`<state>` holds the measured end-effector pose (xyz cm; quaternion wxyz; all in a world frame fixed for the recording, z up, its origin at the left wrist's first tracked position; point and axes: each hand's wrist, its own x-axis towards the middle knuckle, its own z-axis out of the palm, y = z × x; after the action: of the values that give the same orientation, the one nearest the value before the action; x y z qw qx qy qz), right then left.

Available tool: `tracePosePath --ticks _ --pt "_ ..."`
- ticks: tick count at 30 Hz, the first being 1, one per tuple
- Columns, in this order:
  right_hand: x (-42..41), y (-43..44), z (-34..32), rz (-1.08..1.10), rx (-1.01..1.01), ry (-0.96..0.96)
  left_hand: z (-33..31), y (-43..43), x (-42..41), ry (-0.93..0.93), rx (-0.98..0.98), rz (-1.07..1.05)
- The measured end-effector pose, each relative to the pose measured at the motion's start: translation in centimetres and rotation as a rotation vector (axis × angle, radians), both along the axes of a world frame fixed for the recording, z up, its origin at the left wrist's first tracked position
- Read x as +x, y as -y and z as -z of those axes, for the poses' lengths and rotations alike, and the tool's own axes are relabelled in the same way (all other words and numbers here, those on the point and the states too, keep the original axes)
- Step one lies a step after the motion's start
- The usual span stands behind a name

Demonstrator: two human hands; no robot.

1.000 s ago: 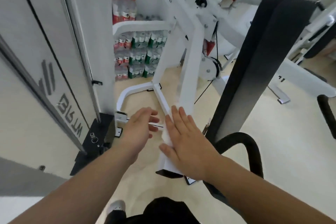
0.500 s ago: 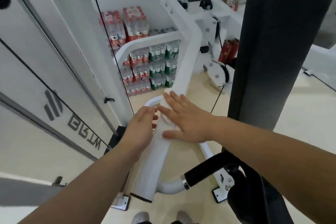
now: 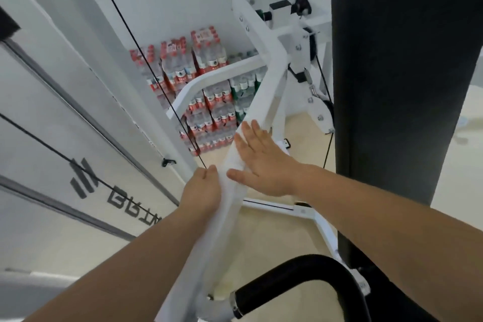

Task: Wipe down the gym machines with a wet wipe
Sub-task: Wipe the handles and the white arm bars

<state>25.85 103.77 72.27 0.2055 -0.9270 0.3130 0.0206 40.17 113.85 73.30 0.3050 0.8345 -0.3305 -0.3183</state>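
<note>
A white machine arm [image 3: 271, 81] slopes from upper right down to the bottom centre. My right hand [image 3: 264, 162] lies flat on its upper face, fingers straight, and presses a white wet wipe [image 3: 235, 162] against it. The crumpled wipe shows beside my thumb and just past my fingertips. My left hand [image 3: 202, 191] rests against the arm's left side with loosely bent fingers and holds nothing.
A tall black back pad [image 3: 392, 86] stands close on the right. A black curved handle [image 3: 287, 277] juts out below the arm. A thin black cable [image 3: 146, 68] runs past my left hand. Packs of water bottles [image 3: 198, 60] are stacked against the wall behind. A white shroud panel [image 3: 65, 138] fills the left.
My right hand slid the wipe up along the white arm from near its lower end. My left hand came in to touch the arm's side. The view tilted upward.
</note>
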Motion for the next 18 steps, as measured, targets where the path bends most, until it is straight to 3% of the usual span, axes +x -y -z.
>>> tracePosePath --ticks 5,7,9,14,16,18 --pt "-2.7 -2.8 2.2 -0.394 -0.153 0.044 1.0 0.4 0.1 0.069 -0.033 -0.055" --pt "-2.4 -1.6 3.0 -0.378 -0.188 0.117 1.0 0.4 -0.1 0.127 -0.038 -0.071" --pt "-1.6 0.2 3.1 -0.187 -0.137 0.184 1.0 0.4 -0.3 0.165 -0.036 -0.074" --pt "0.5 0.0 1.3 0.267 0.295 0.381 0.7 0.2 -0.7 0.180 -0.056 -0.070" --pt "0.9 -2.8 0.1 0.407 0.600 0.456 0.9 0.1 -0.6 0.154 -0.095 -0.084" --pt "1.2 -5.6 -1.1 0.549 0.987 0.527 1.0 0.1 -0.6 0.004 -0.130 -0.138"
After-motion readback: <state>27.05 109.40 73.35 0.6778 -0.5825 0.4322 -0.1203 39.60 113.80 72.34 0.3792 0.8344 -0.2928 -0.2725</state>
